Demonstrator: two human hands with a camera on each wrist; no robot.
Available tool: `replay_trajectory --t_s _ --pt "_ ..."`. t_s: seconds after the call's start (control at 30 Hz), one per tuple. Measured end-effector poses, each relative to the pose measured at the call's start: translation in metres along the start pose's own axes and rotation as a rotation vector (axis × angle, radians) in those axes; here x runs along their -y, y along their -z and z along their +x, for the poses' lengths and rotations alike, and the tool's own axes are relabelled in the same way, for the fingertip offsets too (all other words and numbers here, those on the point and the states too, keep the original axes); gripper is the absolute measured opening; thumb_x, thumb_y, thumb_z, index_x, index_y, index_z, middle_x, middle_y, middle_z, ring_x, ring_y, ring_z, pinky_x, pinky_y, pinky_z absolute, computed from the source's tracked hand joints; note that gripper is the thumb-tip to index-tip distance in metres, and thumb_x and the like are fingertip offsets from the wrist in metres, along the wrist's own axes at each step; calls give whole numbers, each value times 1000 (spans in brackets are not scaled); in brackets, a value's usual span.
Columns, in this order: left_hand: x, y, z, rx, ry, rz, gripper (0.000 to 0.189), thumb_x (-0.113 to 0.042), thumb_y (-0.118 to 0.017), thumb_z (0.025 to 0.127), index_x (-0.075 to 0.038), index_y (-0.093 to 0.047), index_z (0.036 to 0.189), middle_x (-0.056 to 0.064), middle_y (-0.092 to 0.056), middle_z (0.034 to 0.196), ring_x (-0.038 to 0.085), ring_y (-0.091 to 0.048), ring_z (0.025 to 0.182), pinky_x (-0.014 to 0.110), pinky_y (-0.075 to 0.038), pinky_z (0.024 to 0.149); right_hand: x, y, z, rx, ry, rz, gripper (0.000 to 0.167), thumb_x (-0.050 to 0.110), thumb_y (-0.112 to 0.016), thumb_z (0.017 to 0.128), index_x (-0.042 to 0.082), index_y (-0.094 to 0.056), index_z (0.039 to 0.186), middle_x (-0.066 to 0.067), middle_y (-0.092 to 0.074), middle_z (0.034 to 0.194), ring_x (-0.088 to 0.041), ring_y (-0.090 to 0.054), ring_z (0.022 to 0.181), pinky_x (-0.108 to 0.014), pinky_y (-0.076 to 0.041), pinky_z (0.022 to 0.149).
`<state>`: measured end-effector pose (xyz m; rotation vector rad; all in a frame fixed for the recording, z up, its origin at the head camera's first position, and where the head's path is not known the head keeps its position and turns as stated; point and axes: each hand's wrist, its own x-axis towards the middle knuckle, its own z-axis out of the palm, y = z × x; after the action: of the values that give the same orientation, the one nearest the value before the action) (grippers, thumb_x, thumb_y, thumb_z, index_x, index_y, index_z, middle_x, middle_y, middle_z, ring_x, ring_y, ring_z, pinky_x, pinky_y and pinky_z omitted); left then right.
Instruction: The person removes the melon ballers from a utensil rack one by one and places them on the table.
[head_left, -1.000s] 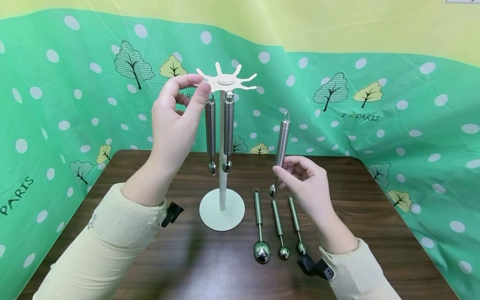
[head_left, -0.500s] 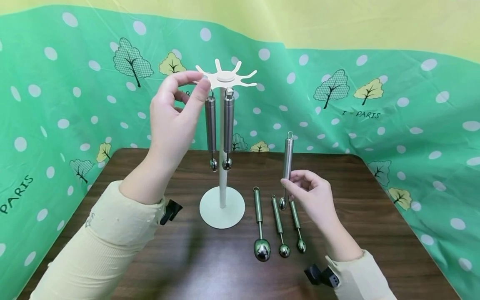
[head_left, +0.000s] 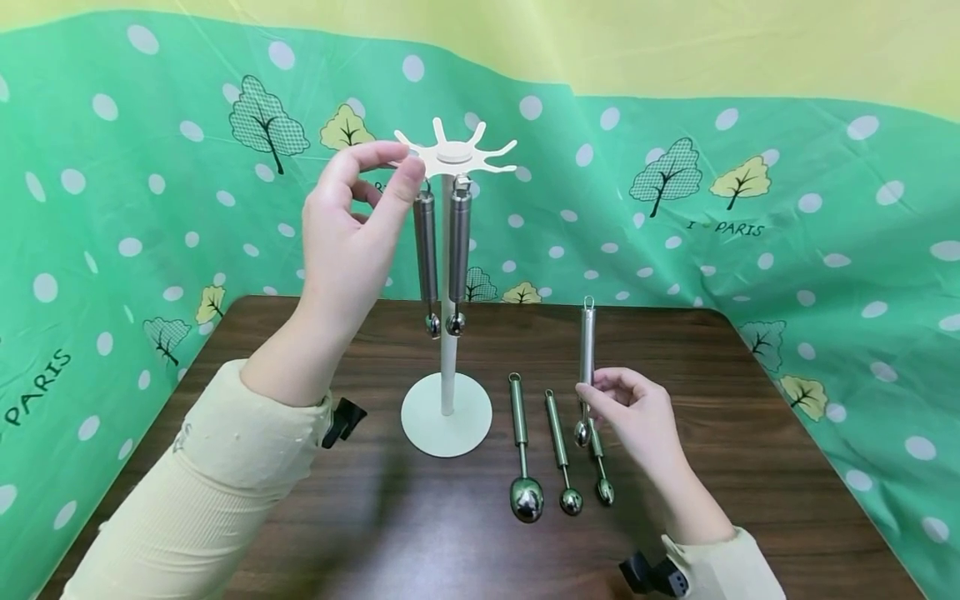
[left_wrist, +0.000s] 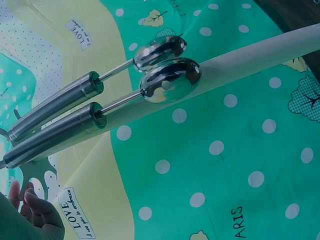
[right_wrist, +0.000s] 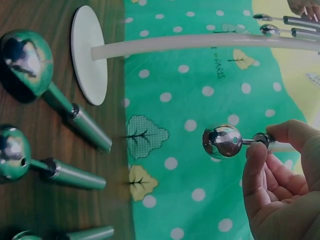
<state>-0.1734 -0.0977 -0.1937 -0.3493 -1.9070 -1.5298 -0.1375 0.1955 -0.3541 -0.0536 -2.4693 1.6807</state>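
Observation:
A white stand (head_left: 448,350) with a ring of upturned hooks rises from a round base. My left hand (head_left: 348,221) pinches one of its hooks between thumb and index finger. Two steel melon ballers (head_left: 460,250) hang from the stand beside that hand, their bowls (left_wrist: 171,80) large in the left wrist view. To the right of the stand, my right hand (head_left: 637,421) holds another melon baller (head_left: 588,337) upright, bowl down, pinched near the lower end of the handle. Its round bowl (right_wrist: 222,141) shows below the fingertips in the right wrist view.
On the dark wooden table (head_left: 315,508) lie a larger scoop (head_left: 527,498) and two smaller ones, one (head_left: 570,500) in the middle and one (head_left: 604,490) partly behind the held baller. A green dotted cloth (head_left: 525,250) hangs behind the table.
My right hand has moved down and slightly to the right with the melon baller, bringing it over the rightmost scoop in the head view. The left hand stays on the stand.

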Motion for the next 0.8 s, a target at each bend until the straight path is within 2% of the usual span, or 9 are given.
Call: replay_trajectory --t_s 0.4,0.8 --pt "-1 0 0 4 -3 8 32 -29 -66 95 -6 -66 118 -1 -65 116 12 -46 73 22 -38 56 -26 12 -6 -29 -64 -25 28 11 -72 90 -10 -62 107 13 -63 64 -7 -60 52 -24 -54 53" --pt "0 2 0 9 2 14 32 -29 -66 95 -6 -66 118 -2 -65 116 12 -46 73 22 -37 55 -52 26 -9 -74 -113 -86 29 11 -71 91 -11 -62 108 14 -64 68 -6 -59 53 -25 -55 52"
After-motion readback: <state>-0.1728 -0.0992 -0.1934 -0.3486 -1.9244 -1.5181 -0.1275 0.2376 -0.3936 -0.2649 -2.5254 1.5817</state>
